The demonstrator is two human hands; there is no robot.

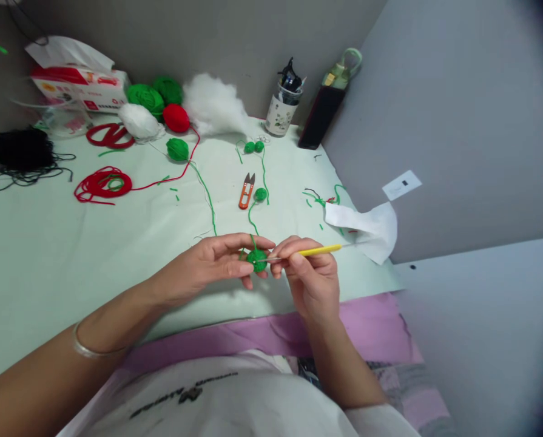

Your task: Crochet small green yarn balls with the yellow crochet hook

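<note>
Between the fingers of my left hand (221,258) is a small green crocheted ball (256,260), held above the table's front part. My right hand (310,270) grips a crochet hook (321,250) by its yellow handle. The hook's metal shaft points left and its tip meets the ball; whether it sits inside a stitch I cannot tell. A green strand runs up from the ball towards another little green crocheted ball (260,195). Beside that one lie orange thread snips (246,192), blades pointing away from me. Two more small green balls (253,147) lie farther back.
Green yarn (178,149), red yarn (176,118), white yarn (140,122) and white stuffing (214,103) stand at the back. Red scissors (110,135) and black yarn (23,155) lie left. A pen jar (281,110), dark bottle (324,109) and white paper (366,224) are right, near the wall.
</note>
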